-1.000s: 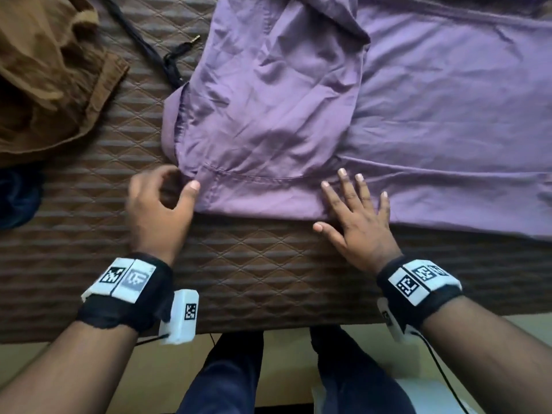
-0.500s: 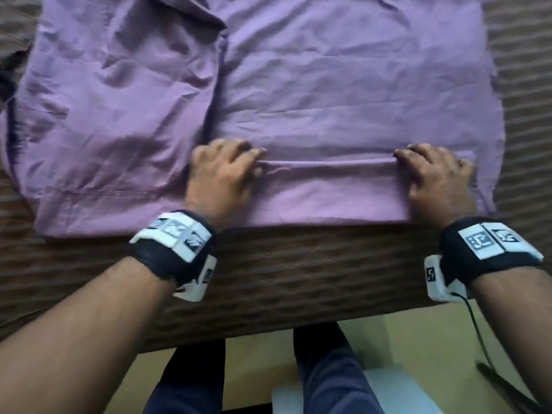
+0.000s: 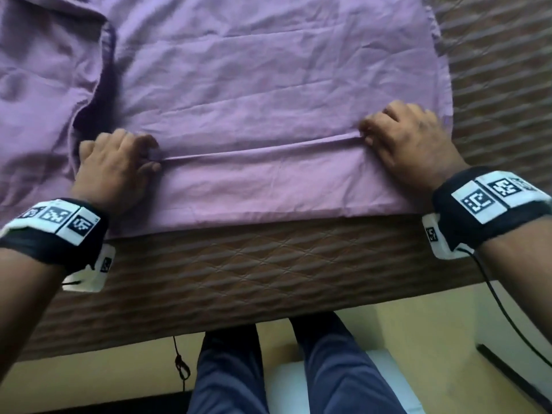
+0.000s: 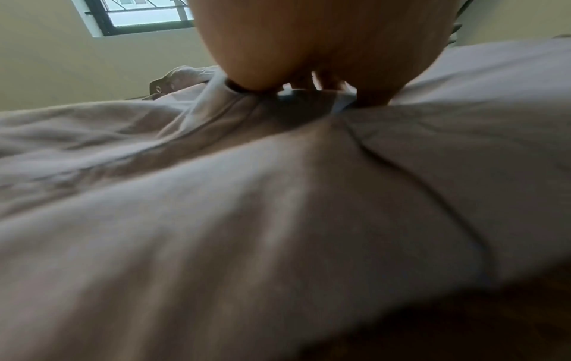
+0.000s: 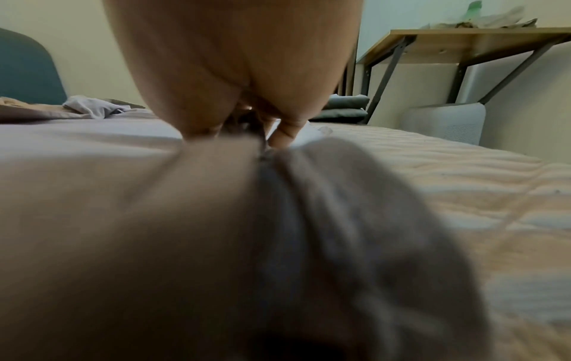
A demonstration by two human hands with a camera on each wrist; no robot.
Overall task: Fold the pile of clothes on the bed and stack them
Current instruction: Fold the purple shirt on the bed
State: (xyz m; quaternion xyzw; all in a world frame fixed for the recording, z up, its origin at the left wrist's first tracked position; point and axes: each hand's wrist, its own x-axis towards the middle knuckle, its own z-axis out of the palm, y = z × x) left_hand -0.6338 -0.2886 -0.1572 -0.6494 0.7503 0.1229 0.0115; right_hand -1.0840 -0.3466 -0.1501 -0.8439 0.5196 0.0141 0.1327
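Observation:
A large purple garment [image 3: 254,85] lies spread over the brown quilted bed [image 3: 268,270], its near hem along the bed's front edge. My left hand [image 3: 119,165] pinches a raised crease of the purple cloth at its left end. My right hand [image 3: 409,138] pinches the same crease at its right end, near the garment's right edge. The crease [image 3: 260,150] runs taut between both hands. In the left wrist view the cloth [image 4: 247,195] bunches under my curled fingers [image 4: 327,80]. In the right wrist view the cloth [image 5: 154,207] is gathered under my fingertips [image 5: 284,134].
Bare quilted bedcover [image 3: 501,85] shows to the right of the garment. More crumpled clothes [image 5: 92,107] lie farther up the bed by a teal headboard [image 5: 27,73]. A wooden desk [image 5: 463,41] and a white appliance [image 5: 445,124] stand beyond the bed. My legs [image 3: 268,369] stand at the bed's front edge.
A second ago my left hand was at the garment's left corner and my right hand lay flat on it. Both hands have shifted right and now pinch a crease, pulled tauter.

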